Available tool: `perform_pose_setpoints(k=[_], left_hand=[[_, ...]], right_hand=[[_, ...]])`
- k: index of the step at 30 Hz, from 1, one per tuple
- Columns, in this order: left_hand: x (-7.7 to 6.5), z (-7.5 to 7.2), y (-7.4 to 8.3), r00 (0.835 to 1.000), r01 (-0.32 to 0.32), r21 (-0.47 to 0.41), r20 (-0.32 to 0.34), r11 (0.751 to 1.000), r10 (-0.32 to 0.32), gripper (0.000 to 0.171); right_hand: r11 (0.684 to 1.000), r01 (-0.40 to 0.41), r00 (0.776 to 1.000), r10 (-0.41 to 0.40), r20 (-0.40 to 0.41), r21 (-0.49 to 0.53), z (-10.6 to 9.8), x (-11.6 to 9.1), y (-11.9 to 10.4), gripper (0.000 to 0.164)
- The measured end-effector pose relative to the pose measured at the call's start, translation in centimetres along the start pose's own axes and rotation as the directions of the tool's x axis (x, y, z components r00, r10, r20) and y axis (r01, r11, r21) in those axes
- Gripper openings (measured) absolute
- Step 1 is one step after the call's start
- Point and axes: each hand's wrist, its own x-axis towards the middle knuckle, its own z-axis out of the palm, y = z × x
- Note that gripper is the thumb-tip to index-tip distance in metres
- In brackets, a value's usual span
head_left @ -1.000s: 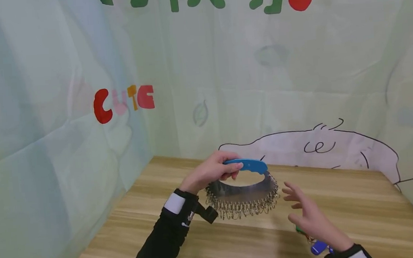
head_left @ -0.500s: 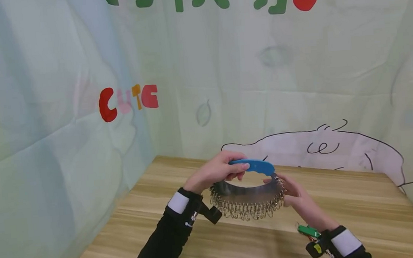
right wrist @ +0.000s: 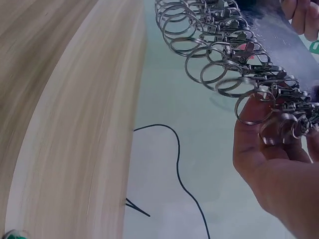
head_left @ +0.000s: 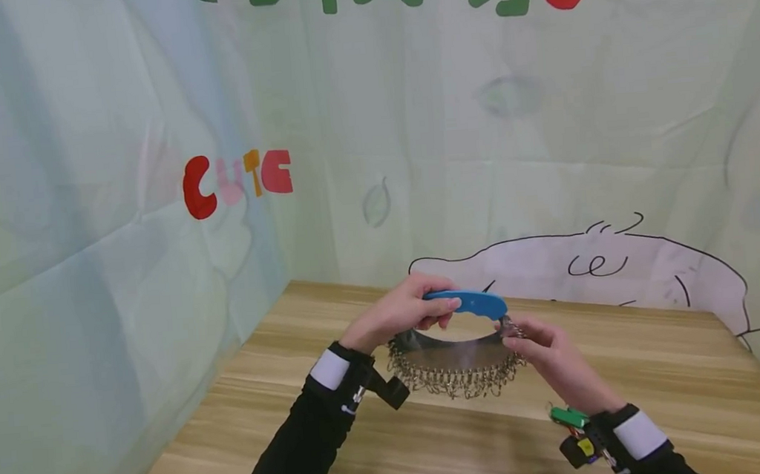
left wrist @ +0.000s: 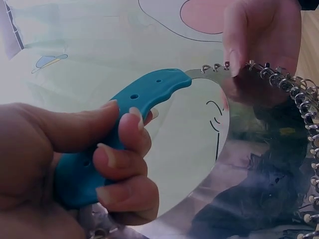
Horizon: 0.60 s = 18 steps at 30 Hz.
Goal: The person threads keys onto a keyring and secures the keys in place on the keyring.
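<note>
The left hand [head_left: 396, 314] grips the blue handle [head_left: 484, 305], holding the metal plate [head_left: 456, 356] above the table [head_left: 438, 459]. The right hand [head_left: 555, 353] pinches the plate's right end; whether any clasp [head_left: 468, 380] is gripped cannot be told. Advisable: steady handle, fingertips clear of snagging rings [right wrist: 207, 64].

A wooden table [head_left: 398, 462], its pale and darker grain running roughly along the far edge, carries a green piece [head_left: 568, 417]. This lies in the surface's right half, well in from the right edge and the far corners, partly hidden; a soft shadow falls just beside it.
</note>
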Motion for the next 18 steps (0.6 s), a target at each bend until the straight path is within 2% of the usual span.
perform_pose_setpoints(k=[11, 18], left_hand=[[-0.1, 0.0, -0.2, 1.000, 0.012, -0.034, 0.006, 0.999, -0.011, 0.016], [-0.2, -0.2, 0.0, 1.000, 0.018, -0.062, 0.004, 0.998, -0.018, 0.017]], right_hand=[[0.996, -0.050, 0.987, 0.037, -0.153, -0.080, -0.6, -0.4, 0.2, 0.009], [0.995, -0.042, 0.986, 0.028, -0.163, -0.087, -1.3, -0.7, 0.0, 0.016]])
